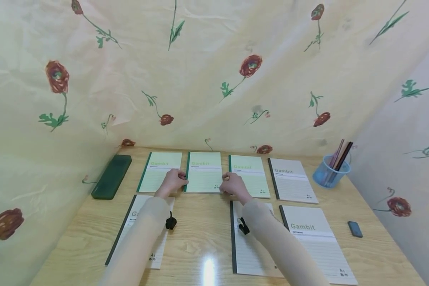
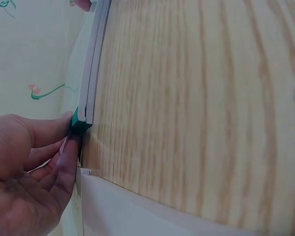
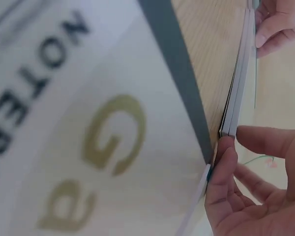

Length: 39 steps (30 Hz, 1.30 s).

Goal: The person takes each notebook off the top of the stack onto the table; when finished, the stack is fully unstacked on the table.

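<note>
A green-spined Gambit notebook [image 1: 203, 174] lies in the back row, with a hand at each side of its near end. My left hand [image 1: 173, 182] pinches the near corner on the spine side; in the left wrist view the thumb and fingers meet at the green spine [image 2: 80, 122]. Two layered page edges [image 3: 231, 110] show in the right wrist view, where my right hand [image 3: 260, 184] pinches the opposite near corner. Green-spined notebooks flank it, one on the left [image 1: 161, 165] and one on the right [image 1: 249, 174].
A grey-spined notebook [image 1: 293, 180] ends the back row. Larger dark-spined notebooks lie nearer, at left [image 1: 161, 250], centre right [image 1: 252, 254] and right [image 1: 314, 242]. A dark green case [image 1: 112, 176], a blue pen cup [image 1: 327, 174] and a small dark object [image 1: 355, 229] stand at the sides.
</note>
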Each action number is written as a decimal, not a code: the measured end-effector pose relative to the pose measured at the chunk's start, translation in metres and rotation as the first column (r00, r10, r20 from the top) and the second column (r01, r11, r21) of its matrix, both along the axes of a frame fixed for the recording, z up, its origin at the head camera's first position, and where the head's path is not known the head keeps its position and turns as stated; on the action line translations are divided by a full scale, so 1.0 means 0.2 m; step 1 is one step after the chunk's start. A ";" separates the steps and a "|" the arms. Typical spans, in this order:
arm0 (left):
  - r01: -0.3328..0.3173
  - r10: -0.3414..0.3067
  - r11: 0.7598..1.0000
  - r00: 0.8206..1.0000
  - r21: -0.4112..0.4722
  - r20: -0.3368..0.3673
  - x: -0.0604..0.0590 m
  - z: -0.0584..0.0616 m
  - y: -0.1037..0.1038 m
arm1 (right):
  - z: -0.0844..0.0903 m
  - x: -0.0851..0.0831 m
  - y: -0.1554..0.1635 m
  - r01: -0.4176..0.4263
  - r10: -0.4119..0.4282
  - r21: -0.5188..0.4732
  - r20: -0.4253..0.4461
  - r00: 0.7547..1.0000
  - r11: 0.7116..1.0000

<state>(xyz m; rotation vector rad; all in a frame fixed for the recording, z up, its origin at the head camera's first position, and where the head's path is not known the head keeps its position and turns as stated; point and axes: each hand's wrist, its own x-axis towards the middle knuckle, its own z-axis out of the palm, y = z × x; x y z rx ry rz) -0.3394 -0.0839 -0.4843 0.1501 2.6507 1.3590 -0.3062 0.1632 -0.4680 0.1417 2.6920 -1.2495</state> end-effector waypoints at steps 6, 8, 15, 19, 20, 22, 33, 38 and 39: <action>0.008 -0.008 1.000 1.000 0.011 0.004 0.01 0.01 0.01 | 0.02 -0.02 -0.02 0.033 -0.033 0.015 -0.038 0.999 0.999; 0.004 -0.004 1.000 1.000 0.019 0.010 0.01 0.00 0.01 | 0.01 -0.02 -0.02 0.038 -0.037 0.031 -0.043 0.998 0.999; -0.005 0.003 0.998 1.000 0.055 0.026 0.03 -0.03 0.02 | -0.01 -0.04 -0.03 0.048 -0.041 0.152 -0.050 0.998 0.987; -0.012 0.009 0.997 0.999 0.073 0.034 0.04 -0.03 0.01 | -0.02 -0.05 -0.04 0.051 -0.041 0.182 -0.056 0.998 0.982; -0.016 0.013 0.997 0.999 0.076 0.038 0.04 -0.03 0.01 | -0.02 -0.05 -0.04 0.053 -0.045 0.175 -0.054 0.998 0.983; -0.022 0.019 0.997 0.999 0.075 0.044 0.04 -0.03 0.00 | -0.02 -0.06 -0.04 0.057 -0.049 0.158 -0.054 0.997 0.986; 0.001 -0.001 0.999 1.000 0.041 0.003 0.00 -0.03 -0.02 | -0.03 -0.09 0.05 0.034 -0.034 -0.039 0.006 0.999 0.999; -0.008 0.008 0.998 1.000 0.054 0.006 0.00 -0.03 -0.01 | 0.01 0.00 0.05 0.082 -0.081 -0.116 0.018 0.997 0.990; -0.009 0.009 0.998 1.000 0.056 0.004 0.00 -0.03 -0.01 | 0.01 0.02 0.05 0.097 -0.095 -0.129 0.022 0.995 0.987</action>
